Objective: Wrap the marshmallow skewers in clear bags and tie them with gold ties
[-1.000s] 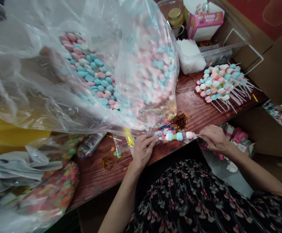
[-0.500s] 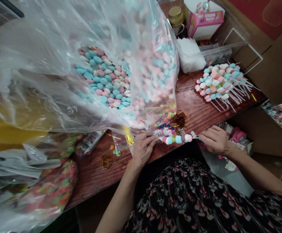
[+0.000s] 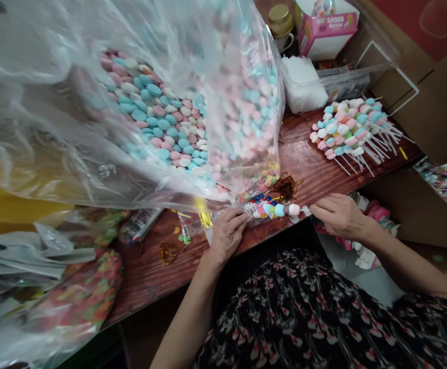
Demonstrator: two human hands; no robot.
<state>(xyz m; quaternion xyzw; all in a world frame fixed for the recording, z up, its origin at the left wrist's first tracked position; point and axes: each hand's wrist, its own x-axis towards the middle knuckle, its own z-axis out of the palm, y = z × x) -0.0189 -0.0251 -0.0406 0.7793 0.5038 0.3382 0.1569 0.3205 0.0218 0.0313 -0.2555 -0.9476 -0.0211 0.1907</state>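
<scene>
My right hand (image 3: 339, 215) is closed on the white stick of a marshmallow skewer (image 3: 279, 210), near the table's front edge. Blue, pink, white and greenish pieces sit in a row on the stick, pointing toward my other hand. Beneath and around the skewer's left part lies a small clear plastic bag (image 3: 251, 208) with a coloured dotted print. My left hand (image 3: 229, 230) rests on the table with its fingers pressed together on the left end of that bag. Whether the skewer's tip is inside the bag I cannot tell.
A big clear sack of pastel candies (image 3: 165, 123) covers the back left. Finished skewers (image 3: 348, 128) lie piled at right, beside a plastic bin (image 3: 373, 66). Brown twist ties (image 3: 286, 187) and gold strips (image 3: 205, 215) lie close by. A bag of gummies (image 3: 81, 302) sits at left.
My right hand has moved slightly left and up, carrying the skewer farther over the printed bag toward my left hand. My left hand has barely moved.
</scene>
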